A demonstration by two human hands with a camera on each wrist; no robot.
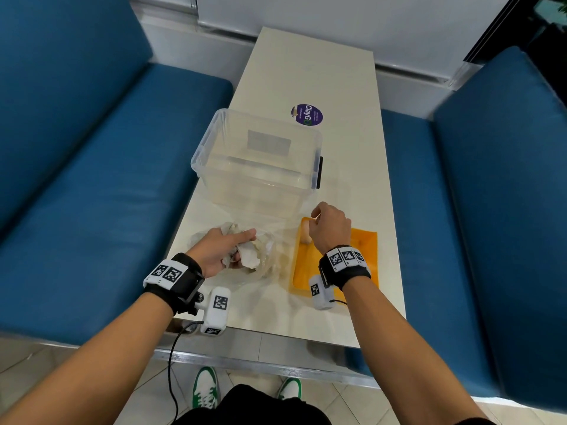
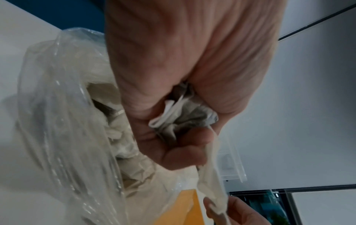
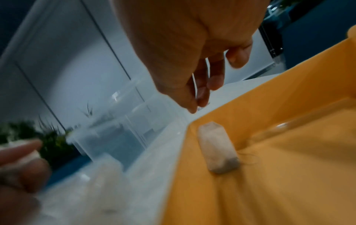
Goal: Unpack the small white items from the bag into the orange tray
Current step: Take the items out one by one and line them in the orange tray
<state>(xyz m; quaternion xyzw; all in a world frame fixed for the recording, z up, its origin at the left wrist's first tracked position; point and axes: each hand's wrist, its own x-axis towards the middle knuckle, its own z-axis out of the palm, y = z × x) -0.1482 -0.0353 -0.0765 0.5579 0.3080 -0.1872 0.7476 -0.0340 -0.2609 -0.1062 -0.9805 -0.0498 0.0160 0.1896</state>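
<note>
A long cream tabletop (image 1: 310, 72) runs up the centre of the frame. On it lie a round purple sticker (image 1: 306, 114) above centre, a clear plastic bin (image 1: 257, 161) at centre, and below it a crumpled clear bag (image 1: 260, 253) beside an orange tray (image 1: 365, 240) at lower right.

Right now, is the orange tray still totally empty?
No, one small white packet already lies inside the orange tray, near its corner.
</note>
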